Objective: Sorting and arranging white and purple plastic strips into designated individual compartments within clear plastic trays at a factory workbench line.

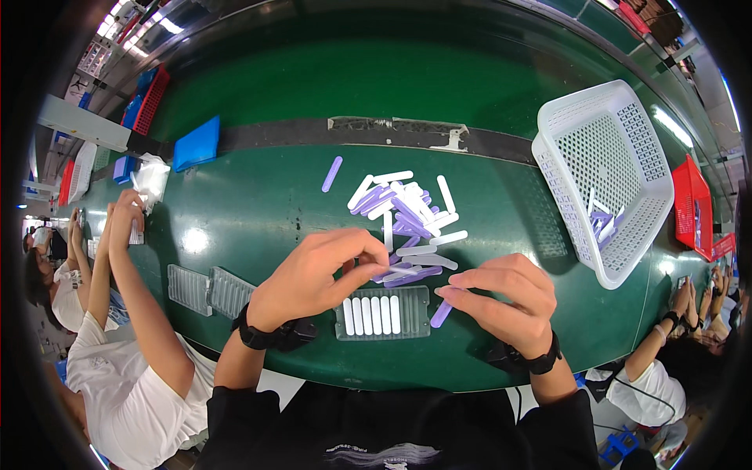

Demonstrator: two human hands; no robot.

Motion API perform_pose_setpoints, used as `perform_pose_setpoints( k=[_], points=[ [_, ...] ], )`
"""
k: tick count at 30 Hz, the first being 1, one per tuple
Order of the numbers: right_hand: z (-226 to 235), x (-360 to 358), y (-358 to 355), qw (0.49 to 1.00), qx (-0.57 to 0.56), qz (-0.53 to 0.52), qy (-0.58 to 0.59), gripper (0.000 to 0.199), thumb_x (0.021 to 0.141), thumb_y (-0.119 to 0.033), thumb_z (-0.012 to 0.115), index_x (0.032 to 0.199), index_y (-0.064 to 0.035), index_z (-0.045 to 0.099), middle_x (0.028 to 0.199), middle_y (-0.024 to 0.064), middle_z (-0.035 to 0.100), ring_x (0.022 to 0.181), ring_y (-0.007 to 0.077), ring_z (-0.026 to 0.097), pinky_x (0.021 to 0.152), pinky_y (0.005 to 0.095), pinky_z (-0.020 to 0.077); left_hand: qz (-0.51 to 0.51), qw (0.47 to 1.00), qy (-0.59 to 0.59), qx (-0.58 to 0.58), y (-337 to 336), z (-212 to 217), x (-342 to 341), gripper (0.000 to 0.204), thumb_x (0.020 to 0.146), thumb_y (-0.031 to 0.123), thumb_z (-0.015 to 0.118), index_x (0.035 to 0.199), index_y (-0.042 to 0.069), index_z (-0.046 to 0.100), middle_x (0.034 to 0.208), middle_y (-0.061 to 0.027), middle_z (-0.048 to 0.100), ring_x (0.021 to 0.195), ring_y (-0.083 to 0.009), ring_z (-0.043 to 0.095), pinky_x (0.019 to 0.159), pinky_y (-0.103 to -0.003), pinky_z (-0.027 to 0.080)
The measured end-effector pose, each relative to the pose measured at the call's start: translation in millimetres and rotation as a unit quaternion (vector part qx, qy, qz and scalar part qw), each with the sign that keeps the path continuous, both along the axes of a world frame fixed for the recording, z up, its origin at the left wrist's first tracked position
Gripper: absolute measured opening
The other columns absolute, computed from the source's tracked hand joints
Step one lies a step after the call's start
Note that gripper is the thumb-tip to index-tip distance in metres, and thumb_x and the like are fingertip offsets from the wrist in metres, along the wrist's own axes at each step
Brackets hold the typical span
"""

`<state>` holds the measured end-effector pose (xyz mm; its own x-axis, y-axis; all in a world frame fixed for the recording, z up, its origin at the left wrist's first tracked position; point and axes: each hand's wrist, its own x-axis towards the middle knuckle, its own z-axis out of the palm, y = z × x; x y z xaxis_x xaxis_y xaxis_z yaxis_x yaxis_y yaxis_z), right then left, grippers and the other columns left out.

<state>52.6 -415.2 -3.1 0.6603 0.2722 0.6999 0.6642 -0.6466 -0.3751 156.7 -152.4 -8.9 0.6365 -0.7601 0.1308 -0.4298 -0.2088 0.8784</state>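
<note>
Here, head view | left hand (313, 274) pinches a thin white strip (398, 270) just above the slotted grey tray (382, 313) | right hand (501, 301) grips a purple strip (441, 313) at the tray's right edge, long axis slanting toward it | loose strip pile (407, 215) beyond the tray | right hand nearer the empty slots.

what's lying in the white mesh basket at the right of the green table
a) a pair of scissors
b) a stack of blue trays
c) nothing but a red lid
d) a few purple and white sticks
d: the white mesh basket holds a few purple and white sticks at its lower end, of the same kind as the pile of sticks on the green table.
</note>
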Motion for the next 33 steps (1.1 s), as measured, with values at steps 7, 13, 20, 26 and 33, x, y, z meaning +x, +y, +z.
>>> perform_pose_setpoints(
  k=[7,13,20,26,33],
  points=[
    [-4,-10,16,0.917,0.173,-0.035,0.358,0.028,0.082,-0.004,0.083,0.109,-0.0086,0.077,0.076,0.0034,0.070,0.058,0.0136,0.062,0.056,0.0267,0.0517,-0.138,0.969,0.172,0.113,-5,20,-4,0.008,0.095,0.007,0.070,0.103,0.005,0.074,0.088,-0.0049,0.070,0.066,-0.0149,0.058,0.061,-0.029,0.046],
    [-16,-28,35,0.838,0.185,-0.032,0.512,0.019,0.089,-0.007,0.079,0.100,-0.0071,0.063,0.066,0.0017,0.063,0.048,0.0130,0.058,0.049,0.0279,0.0438,-0.089,0.988,0.048,0.114,-18,3,-25,0.010,0.094,0.013,0.073,0.100,0.006,0.072,0.082,-0.0075,0.069,0.064,-0.0217,0.064,0.060,-0.035,0.049],
    [-16,-36,42,0.882,0.105,0.006,0.460,0.021,0.089,-0.017,0.081,0.097,-0.0079,0.064,0.075,0.0018,0.063,0.061,0.0154,0.063,0.054,0.0320,0.0489,-0.024,0.963,-0.206,0.169,-14,-1,-43,0.023,0.091,0.014,0.073,0.113,0.011,0.070,0.081,-0.0020,0.063,0.066,-0.0223,0.066,0.055,-0.037,0.050],
    [-8,-50,32,0.946,-0.108,0.011,0.304,0.032,0.085,-0.026,0.083,0.109,-0.0097,0.071,0.105,0.0019,0.060,0.078,0.0182,0.063,0.066,0.0334,0.0565,-0.093,0.928,-0.266,0.242,-4,4,-64,0.041,0.093,0.023,0.071,0.130,0.006,0.065,0.075,0.0002,0.061,0.066,-0.0167,0.066,0.057,-0.031,0.053],
    [-1,-54,21,0.933,-0.152,0.010,0.326,0.049,0.081,-0.024,0.083,0.128,-0.0197,0.073,0.108,0.0003,0.058,0.080,0.0188,0.061,0.070,0.0328,0.0566,-0.100,0.896,-0.303,0.308,8,2,-91,0.063,0.091,0.040,0.075,0.139,0.001,0.061,0.071,0.0018,0.059,0.063,-0.0119,0.063,0.057,-0.027,0.051]
  ],
)
